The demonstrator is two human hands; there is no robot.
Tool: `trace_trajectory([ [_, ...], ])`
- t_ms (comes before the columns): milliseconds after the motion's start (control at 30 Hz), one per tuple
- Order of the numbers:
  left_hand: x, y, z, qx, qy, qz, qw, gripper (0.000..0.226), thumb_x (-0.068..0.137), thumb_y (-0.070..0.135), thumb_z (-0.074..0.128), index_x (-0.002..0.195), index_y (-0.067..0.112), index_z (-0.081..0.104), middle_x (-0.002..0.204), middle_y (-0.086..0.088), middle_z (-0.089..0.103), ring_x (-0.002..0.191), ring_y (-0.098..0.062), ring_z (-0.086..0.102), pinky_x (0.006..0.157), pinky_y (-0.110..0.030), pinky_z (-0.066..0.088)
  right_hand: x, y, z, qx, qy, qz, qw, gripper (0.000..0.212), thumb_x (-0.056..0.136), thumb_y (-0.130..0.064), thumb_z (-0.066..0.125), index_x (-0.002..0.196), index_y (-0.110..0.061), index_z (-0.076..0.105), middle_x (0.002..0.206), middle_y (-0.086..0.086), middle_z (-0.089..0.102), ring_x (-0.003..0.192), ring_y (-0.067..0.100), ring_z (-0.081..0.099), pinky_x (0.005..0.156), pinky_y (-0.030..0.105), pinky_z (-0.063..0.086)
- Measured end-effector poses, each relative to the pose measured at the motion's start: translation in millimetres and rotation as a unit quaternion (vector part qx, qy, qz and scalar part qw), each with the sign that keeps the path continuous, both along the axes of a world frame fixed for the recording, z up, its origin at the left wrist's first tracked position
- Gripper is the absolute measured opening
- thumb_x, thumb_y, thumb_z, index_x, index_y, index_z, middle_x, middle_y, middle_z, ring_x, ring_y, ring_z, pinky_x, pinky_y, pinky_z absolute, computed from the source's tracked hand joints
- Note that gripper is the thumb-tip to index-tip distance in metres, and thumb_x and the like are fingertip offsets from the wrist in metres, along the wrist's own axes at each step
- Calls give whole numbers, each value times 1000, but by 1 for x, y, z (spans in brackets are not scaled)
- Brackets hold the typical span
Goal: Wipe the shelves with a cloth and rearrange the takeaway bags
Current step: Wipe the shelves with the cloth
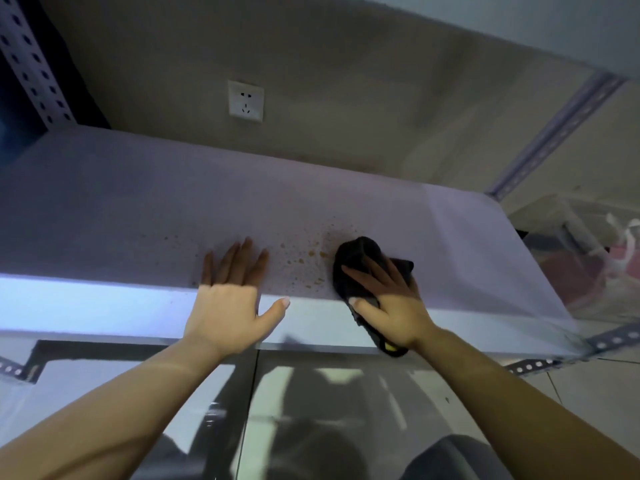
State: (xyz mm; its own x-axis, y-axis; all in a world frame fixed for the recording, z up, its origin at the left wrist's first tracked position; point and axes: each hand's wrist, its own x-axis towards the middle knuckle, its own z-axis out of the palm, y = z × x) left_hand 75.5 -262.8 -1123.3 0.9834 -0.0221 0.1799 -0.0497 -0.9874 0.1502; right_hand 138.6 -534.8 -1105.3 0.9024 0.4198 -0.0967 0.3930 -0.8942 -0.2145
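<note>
Upper left: a perforated upright (33,64) of the rack stands against the wall. The shelf (121,209) runs across the view, pale and bare on its left part. The left hand (228,299) lies flat on the shelf's front edge, fingers (239,261) straight and spread on the surface, thumb out along the front lip, holding nothing. On the wall behind, above the hands, a white socket (246,101). Between the hands, brown spots (308,258) are scattered over the shelf, thickest just left of the cloth. The right hand (391,306) presses a dark cloth (360,258) onto the shelf near its front edge; its fingers lie extended over the cloth, thumb against the cloth's left side, and part of the cloth hangs below the front lip under the palm. Far right, beyond the shelf end, a clear bag (588,258) with pink contents sits lower down, blurred. Below the shelf, a glossy tiled floor (346,410).
</note>
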Motion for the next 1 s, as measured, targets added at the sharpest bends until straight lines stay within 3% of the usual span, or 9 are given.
trace_trajectory([
  [167,1,-1,-1,-3,-3,-1,1000,82,81,70,33,142,16,45,153,-11,33,142,-28,26,114,-54,15,82,13,-6,-3,-32,-54,998,65,77,-75,17,140,-59,16,159,-13,11,147,24,5,112,61,11],
  [267,1,0,-2,-2,-17,1,1000,82,81,69,35,145,18,41,155,-8,31,142,-27,26,115,-51,13,130,27,-4,-6,-7,-99,995,55,89,-66,28,142,-55,19,159,-11,10,146,26,7,111,63,8],
  [433,2,0,-3,-1,-26,9,1000,82,81,68,37,147,18,38,154,-7,32,140,-28,28,115,-51,15,152,42,0,6,21,-121,992,47,96,-55,26,143,-51,23,159,-10,11,146,28,5,111,64,7],
  [633,2,-1,-3,11,-6,27,1000,88,80,69,38,148,13,32,154,-7,33,140,-26,29,115,-53,17,85,35,5,31,4,-9,999,73,70,-65,10,139,-54,29,158,-15,17,146,24,9,110,59,15],
  [700,1,-1,-1,14,-1,29,999,89,80,69,38,148,11,33,153,-7,34,140,-26,30,115,-53,17,46,36,5,32,14,18,999,73,68,-63,12,138,-56,29,158,-16,13,147,23,6,110,58,14],
  [867,-4,-3,6,-6,10,13,1000,79,81,61,36,136,6,51,144,-15,46,136,-29,40,114,-55,19,-44,47,6,21,4,35,999,68,72,-60,21,140,-55,26,157,-17,16,147,22,3,111,57,13],
  [1000,-14,22,8,8,-1,-6,1000,72,82,66,34,116,11,67,146,-8,45,141,-24,32,113,-52,15,-77,69,11,23,50,9,998,72,69,-63,17,141,-57,17,156,-15,18,146,22,1,114,59,0],
])
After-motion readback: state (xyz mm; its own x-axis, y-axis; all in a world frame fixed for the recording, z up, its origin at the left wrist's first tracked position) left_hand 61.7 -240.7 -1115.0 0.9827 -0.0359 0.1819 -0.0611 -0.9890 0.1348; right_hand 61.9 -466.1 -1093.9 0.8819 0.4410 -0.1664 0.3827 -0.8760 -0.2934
